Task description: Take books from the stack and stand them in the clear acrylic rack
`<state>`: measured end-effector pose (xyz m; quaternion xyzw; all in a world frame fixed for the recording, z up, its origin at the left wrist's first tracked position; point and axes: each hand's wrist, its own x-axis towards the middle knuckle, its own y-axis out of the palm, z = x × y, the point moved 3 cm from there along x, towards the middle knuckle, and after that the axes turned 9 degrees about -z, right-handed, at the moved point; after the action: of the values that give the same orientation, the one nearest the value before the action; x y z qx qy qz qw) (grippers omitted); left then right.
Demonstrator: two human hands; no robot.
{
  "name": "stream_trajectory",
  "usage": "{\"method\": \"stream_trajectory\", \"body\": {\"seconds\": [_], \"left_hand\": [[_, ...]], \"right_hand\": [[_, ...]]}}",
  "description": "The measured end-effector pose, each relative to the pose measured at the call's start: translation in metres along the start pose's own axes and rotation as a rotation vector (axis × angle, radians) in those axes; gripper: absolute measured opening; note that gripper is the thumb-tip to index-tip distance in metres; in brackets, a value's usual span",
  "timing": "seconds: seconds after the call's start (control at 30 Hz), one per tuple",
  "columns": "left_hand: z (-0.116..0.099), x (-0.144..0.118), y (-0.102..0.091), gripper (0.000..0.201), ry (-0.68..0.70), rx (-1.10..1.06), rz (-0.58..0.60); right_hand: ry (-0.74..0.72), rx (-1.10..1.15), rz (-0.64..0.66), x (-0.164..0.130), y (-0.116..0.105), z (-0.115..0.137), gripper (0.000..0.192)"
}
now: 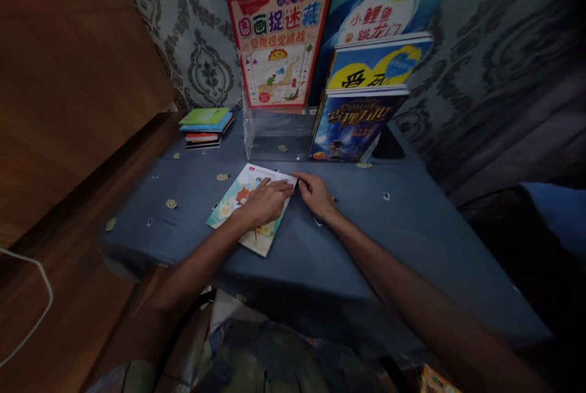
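Observation:
A thin picture book lies at an angle on the cloth-covered table. Its cover is white and pale green, with an orange leaf-like shape on it. My left hand rests flat across the upper part of the cover, fingers stretched toward the top right corner, hiding part of the title. At that corner, my right hand has its fingers bent and their tips closed on the book's edge; the thumb is mostly hidden.
Behind stands a clear acrylic rack beside a red-bordered book and a dark blue book. Back left is a small stack of books. A dark flat object lies back right. The blue tablecloth hangs over the front edge.

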<state>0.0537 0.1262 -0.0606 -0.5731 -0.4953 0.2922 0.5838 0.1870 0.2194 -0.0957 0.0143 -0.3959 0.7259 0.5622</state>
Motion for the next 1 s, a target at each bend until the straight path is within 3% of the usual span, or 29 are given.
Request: {"method": "stream_trajectory", "body": {"seconds": [0.2,0.37,0.5,0.63,0.87,1.0], "left_hand": [[0.028,-0.016,-0.012,0.045,-0.080,0.015,0.032],[0.060,-0.053,-0.031,0.043,-0.216,0.073,-0.049],[0.069,-0.085,-0.038,0.045,-0.314,0.084,-0.100],[0.048,-0.096,-0.032,0.049,-0.322,0.043,-0.103],[-0.022,-0.075,-0.019,0.050,-0.139,-0.007,-0.022],[-0.041,-0.088,-0.023,0.045,-0.105,0.027,0.010]], "right_hand": [[-0.012,-0.026,0.015,-0.001,-0.002,0.002,0.037],[-0.010,-0.038,0.021,-0.002,-0.001,0.002,0.038],[-0.027,-0.043,0.009,-0.002,0.000,0.001,0.038],[-0.028,-0.063,0.016,-0.002,0.001,0.001,0.038],[-0.038,-0.071,0.011,-0.002,0.001,0.004,0.038],[-0.041,-0.085,0.020,-0.002,0.000,0.005,0.039]]}}
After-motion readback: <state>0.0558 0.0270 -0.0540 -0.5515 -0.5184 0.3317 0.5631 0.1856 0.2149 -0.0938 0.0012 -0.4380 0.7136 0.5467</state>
